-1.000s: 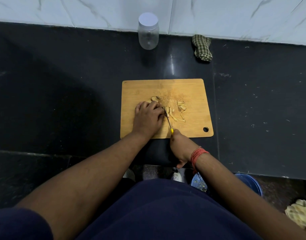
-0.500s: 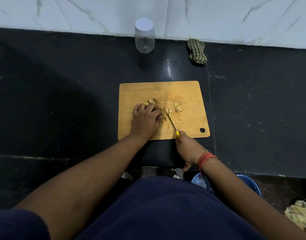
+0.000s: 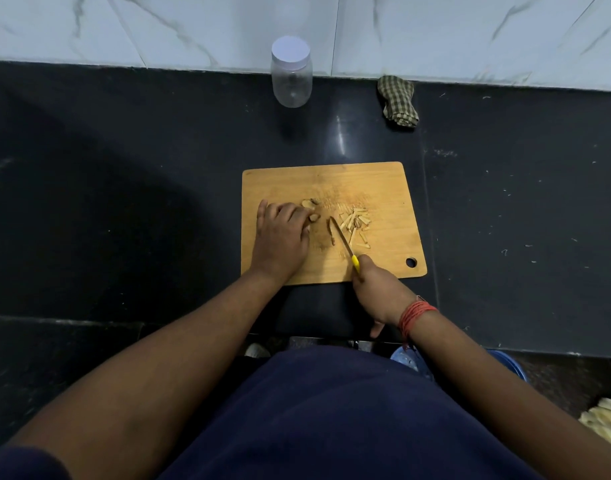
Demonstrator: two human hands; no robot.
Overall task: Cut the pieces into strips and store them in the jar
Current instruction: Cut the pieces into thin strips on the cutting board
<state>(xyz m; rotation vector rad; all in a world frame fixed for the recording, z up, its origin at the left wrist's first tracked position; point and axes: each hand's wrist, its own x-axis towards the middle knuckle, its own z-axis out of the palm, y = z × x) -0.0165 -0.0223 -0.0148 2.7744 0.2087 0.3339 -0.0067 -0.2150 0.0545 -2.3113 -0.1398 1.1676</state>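
Observation:
A wooden cutting board (image 3: 383, 188) lies on the black counter. My left hand (image 3: 281, 233) rests on its left part, fingertips curled onto a pale uncut piece (image 3: 313, 217); another piece (image 3: 307, 203) lies just beyond. My right hand (image 3: 376, 289) grips the yellow handle of a small knife (image 3: 342, 239), blade pointing up-left between my left hand and a heap of cut strips (image 3: 356, 221). One thin strip (image 3: 332, 235) lies left of the blade. A clear jar (image 3: 291, 81) with a white lid on stands at the back wall.
A folded checked cloth (image 3: 398, 102) lies right of the jar against the marble wall. Below the counter edge at right are a blue bucket (image 3: 511, 367) and a pale heap (image 3: 605, 422). Small scraps dot the counter on the right.
My left hand has slid left with the uncut piece. The knife has swept the strips right into a heap, and its blade now lies apart from my left hand.

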